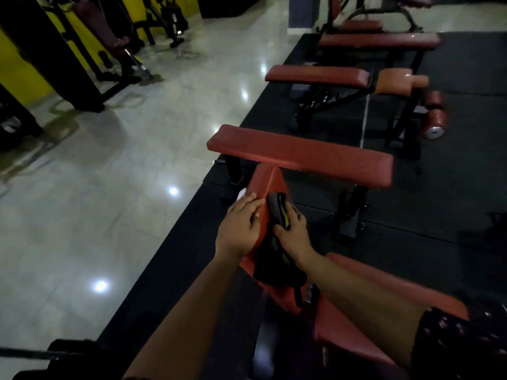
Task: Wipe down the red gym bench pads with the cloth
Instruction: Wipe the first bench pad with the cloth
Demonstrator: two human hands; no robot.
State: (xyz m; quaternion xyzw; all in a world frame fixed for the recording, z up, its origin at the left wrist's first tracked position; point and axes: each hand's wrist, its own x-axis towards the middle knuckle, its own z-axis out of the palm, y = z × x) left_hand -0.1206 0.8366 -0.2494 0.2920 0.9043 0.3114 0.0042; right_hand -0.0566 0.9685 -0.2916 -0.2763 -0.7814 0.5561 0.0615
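A raised red bench pad (265, 185) tilts up in front of me, joined to a lower red seat pad (384, 286) at the near right. My left hand (241, 224) lies on the left face of the raised pad with fingers stretched flat. My right hand (293, 233) grips a dark cloth with a yellow stripe (278, 212) and holds it against the pad's right face. More of the dark cloth hangs down below the hands.
A flat red bench (301, 154) stands just beyond, with further red benches (318, 75) behind it on black rubber matting (439, 215). Shiny tiled floor (123, 201) spreads to the left. Black and yellow machines (68, 50) line the far left.
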